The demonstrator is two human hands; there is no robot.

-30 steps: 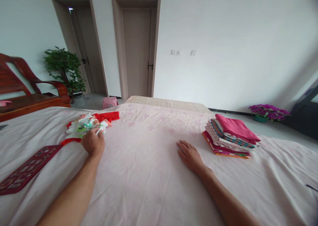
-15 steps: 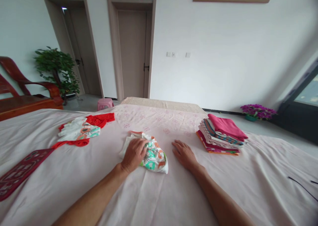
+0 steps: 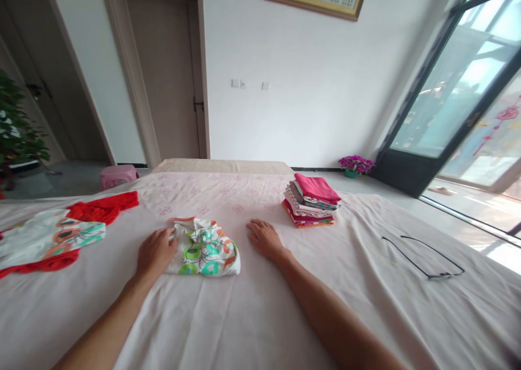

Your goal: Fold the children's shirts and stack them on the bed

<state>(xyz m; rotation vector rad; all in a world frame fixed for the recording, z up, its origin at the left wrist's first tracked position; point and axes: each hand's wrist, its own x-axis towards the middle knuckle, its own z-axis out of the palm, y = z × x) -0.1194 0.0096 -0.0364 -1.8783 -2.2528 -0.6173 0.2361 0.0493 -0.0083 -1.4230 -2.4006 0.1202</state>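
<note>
A small white cloth (image 3: 205,250) with green, turquoise and orange prints lies on the pale sheet in front of me. At its left edge, my left hand (image 3: 158,250) has its fingers closed on the fabric; the fingertips are partly hidden. My right hand (image 3: 265,241) rests flat on the sheet with fingers stretched out and nothing held, between the printed cloth and a stack of folded cloths. That stack (image 3: 312,202) has a pink piece on top. Over at the left, a similar white printed cloth (image 3: 44,237) lies on a crumpled red cloth (image 3: 103,207).
Eyeglasses (image 3: 437,275) lie upside down on the sheet (image 3: 260,321) at the right. Beyond the bed stand a pink stool (image 3: 119,176) and a pot of purple flowers (image 3: 355,165). A glass door (image 3: 431,104) is at the far right.
My left hand took the white printed cloth from the pile at the left and brought it to the middle, then shifted to its left edge. The view has turned right, bringing the eyeglasses fully in.
</note>
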